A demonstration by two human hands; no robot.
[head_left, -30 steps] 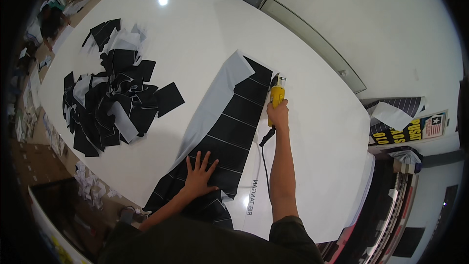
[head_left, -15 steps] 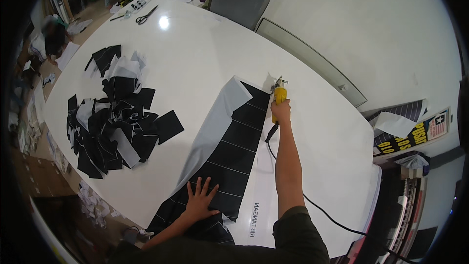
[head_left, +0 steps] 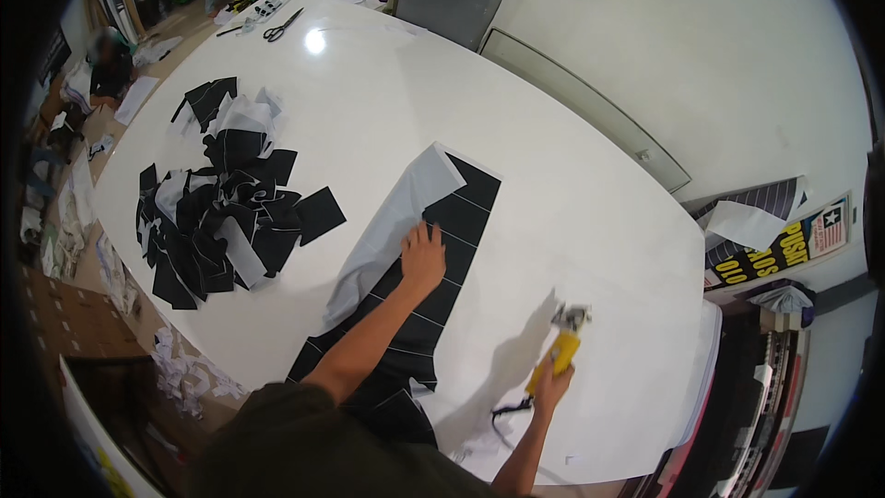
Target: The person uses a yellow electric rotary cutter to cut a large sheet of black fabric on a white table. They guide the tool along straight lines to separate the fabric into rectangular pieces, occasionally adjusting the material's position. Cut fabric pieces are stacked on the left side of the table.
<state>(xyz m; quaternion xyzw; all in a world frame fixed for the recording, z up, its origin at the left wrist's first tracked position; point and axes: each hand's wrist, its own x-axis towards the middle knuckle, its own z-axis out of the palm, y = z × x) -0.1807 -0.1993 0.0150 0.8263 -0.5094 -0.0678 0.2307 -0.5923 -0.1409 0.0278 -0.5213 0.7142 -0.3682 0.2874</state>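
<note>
Had a long strip of black cloth (head_left: 466, 240) with thin white lines lying mid-table, in front of the body, a pale grey part (head_left: 387, 217) folded along its left side. Reached over the strip with the left hand (head_left: 424, 261), fingers bent and slightly apart, fingertips about where black met grey; could not tell whether pinching the fold or just touching. Wrapped the right hand (head_left: 550, 387) around the yellow body of a power cutter (head_left: 559, 349), metal head pointing away, well right of the strip, not touching it. Trailed a dark cord (head_left: 513, 406) below.

Judged as a pause between cuts: minding cloth with the left, holding cutter aside with the right. For the next move, probably needed to free or straighten the cloth, keeping blade and cord clear.

Noted a heap of black and grey scraps (head_left: 221, 232) at left, scissors (head_left: 282, 26) near the far end of the table (head_left: 599, 203).

Saw big yellow capitals on a black banner (head_left: 772, 256) at right, beside a star and stripes. Found no readable brand on the cutter; spotted faint marks by the cord, too blurred to read.
</note>
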